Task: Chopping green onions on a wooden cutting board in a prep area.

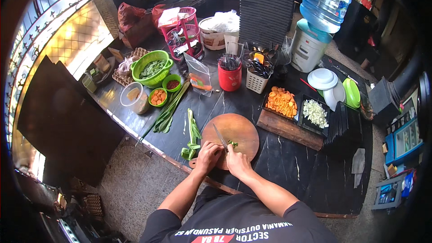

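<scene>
A round wooden cutting board [241,128] lies near the front edge of the black table. My right hand [237,162] is closed around the handle of a kitchen knife [219,134], whose blade points away from me and slightly left. On the board's left front part rests my left hand [208,155], fingers bent beside the blade; what is under the fingers is hidden. A small heap of chopped green pieces [233,143] lies just right of the blade. Leafy green stalks [192,131] lie along the board's left side.
Long green leaves [168,114] lie farther left, near a green colander [151,81] and small green bowls. Sliced carrots [281,103] and chopped pale vegetable [315,113] fill black trays at right, by a thick wooden block [290,129]. A red cutlery holder [229,78] stands behind the board.
</scene>
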`<state>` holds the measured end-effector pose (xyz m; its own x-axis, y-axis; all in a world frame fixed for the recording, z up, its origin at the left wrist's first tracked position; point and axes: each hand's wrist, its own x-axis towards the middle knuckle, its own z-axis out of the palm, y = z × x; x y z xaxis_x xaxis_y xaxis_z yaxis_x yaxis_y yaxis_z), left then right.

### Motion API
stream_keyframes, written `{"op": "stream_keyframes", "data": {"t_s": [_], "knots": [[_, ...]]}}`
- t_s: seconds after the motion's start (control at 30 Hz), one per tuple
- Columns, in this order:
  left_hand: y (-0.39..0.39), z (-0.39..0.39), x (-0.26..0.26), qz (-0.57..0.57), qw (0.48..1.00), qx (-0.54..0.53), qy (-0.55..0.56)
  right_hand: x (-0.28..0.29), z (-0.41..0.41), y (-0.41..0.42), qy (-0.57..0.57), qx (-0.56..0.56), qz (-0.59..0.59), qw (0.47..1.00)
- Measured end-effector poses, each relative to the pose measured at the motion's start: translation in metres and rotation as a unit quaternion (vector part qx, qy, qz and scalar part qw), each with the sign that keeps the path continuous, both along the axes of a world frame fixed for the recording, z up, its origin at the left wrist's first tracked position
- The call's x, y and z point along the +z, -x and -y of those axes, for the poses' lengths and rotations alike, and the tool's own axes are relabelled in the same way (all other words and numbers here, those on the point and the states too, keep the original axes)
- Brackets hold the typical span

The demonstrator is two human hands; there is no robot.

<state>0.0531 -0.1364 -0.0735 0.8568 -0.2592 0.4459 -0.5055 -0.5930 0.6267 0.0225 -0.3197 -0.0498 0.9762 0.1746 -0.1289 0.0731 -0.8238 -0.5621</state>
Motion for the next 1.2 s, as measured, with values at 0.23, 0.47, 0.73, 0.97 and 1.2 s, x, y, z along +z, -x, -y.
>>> {"op": "stream_keyframes", "data": {"t_s": [0.23,0.47,0.73,0.97,1.2], "knots": [[0.001,-0.001,0.0,-0.004,1.0,-0.005,-0.009,0.005,-0.002,-0.002,0.003,-0.008,-0.015,1.0],[-0.005,-0.005,-0.008,0.005,1.0,-0.018,-0.009,0.022,-0.002,-0.012,0.02,0.021,-0.067,0.997],[-0.004,-0.004,-0.005,0.003,1.0,-0.015,-0.004,0.023,-0.008,-0.011,0.026,0.012,-0.08,0.996],[-0.003,-0.002,-0.011,0.007,1.0,-0.007,-0.008,-0.003,0.001,-0.007,-0.049,-0.087,-0.037,0.994],[-0.011,0.01,-0.01,-0.008,0.999,-0.004,0.036,0.009,0.009,-0.001,-0.087,-0.075,-0.034,0.993]]}}
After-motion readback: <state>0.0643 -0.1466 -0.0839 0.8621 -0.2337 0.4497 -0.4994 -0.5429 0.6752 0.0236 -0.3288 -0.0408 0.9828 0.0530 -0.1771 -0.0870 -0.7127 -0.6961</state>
